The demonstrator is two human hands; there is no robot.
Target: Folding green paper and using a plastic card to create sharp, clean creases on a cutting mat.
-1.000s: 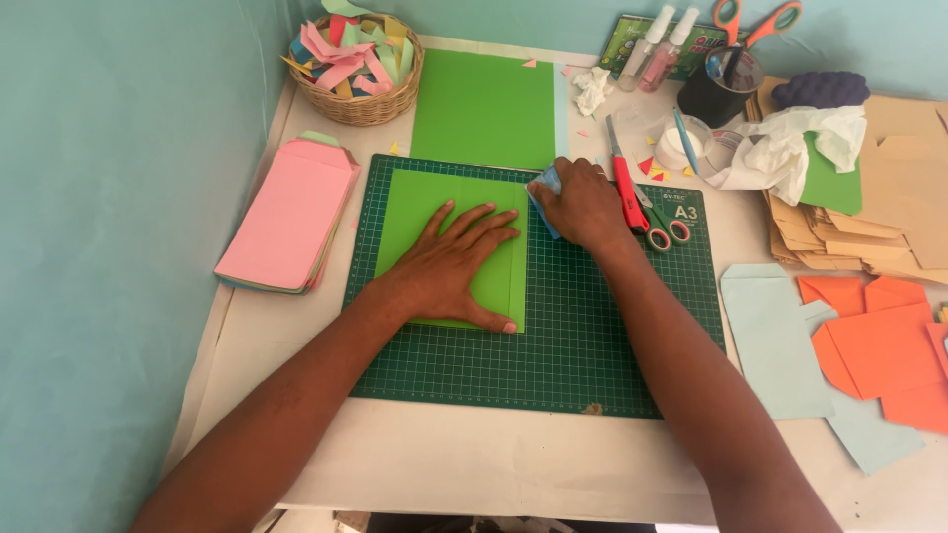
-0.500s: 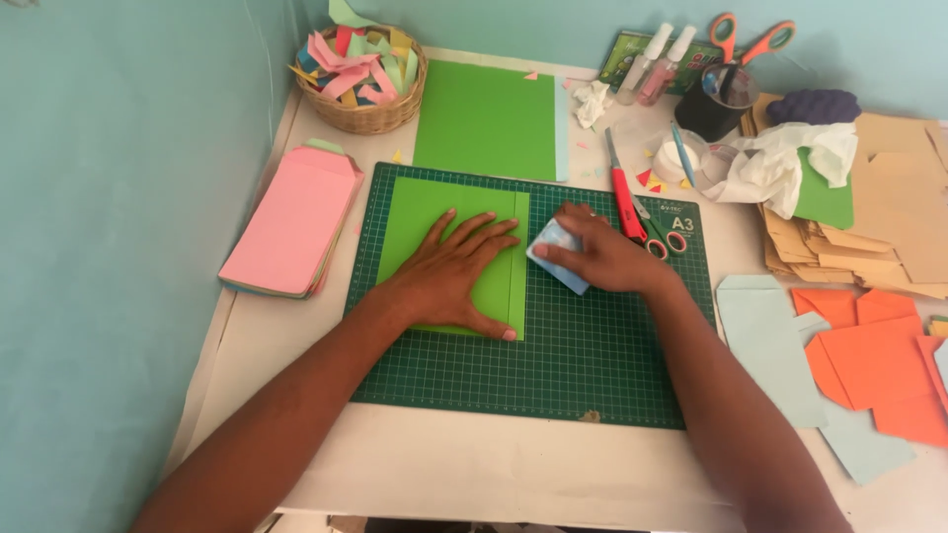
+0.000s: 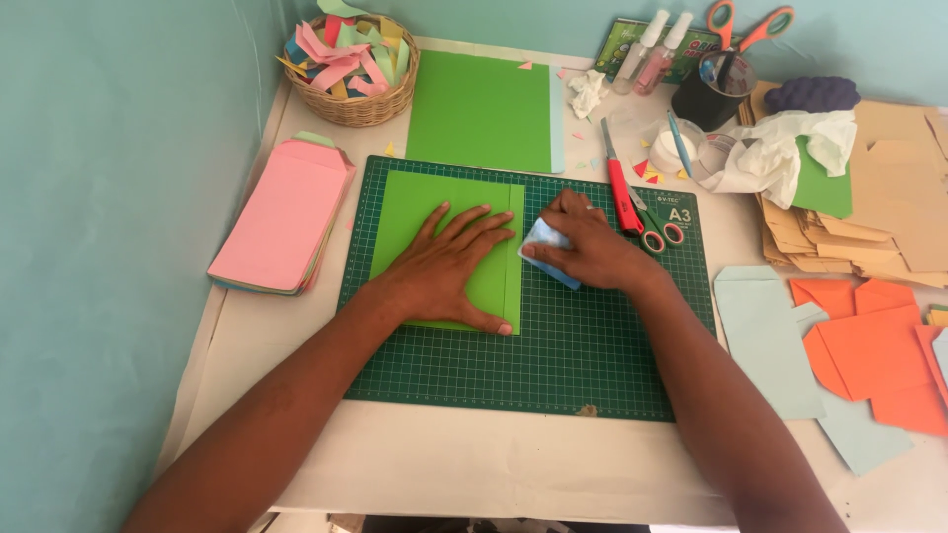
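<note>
The left hand point(image 3: 449, 266) lies flat with fingers spread on a folded green paper sheet point(image 3: 415, 207), pinning it to the dark green cutting mat point(image 3: 553, 355) in the middle of the surface point(image 3: 464, 464). The right hand point(image 3: 588, 247) pinches a small light-blue card point(image 3: 541, 249) in a closed grip and presses it against the sheet's right folded edge.

A woven basket point(image 3: 351, 104) at the upper left is filled with paper strips point(image 3: 346, 49) in pink, green, yellow and blue. A black cup point(image 3: 703, 104) at the upper right holds orange-handled scissors point(image 3: 750, 22); what else is in it cannot be told. A pink envelope stack point(image 3: 281, 217) lies left of the mat, a second green sheet point(image 3: 481, 111) above it. A red craft knife point(image 3: 620, 188) and small scissors point(image 3: 657, 225) lie on the mat just beside the right hand. Orange paper pieces point(image 3: 869, 355) and pale blue envelopes point(image 3: 765, 336) lie at the right, below a brown card pile point(image 3: 889, 207).
</note>
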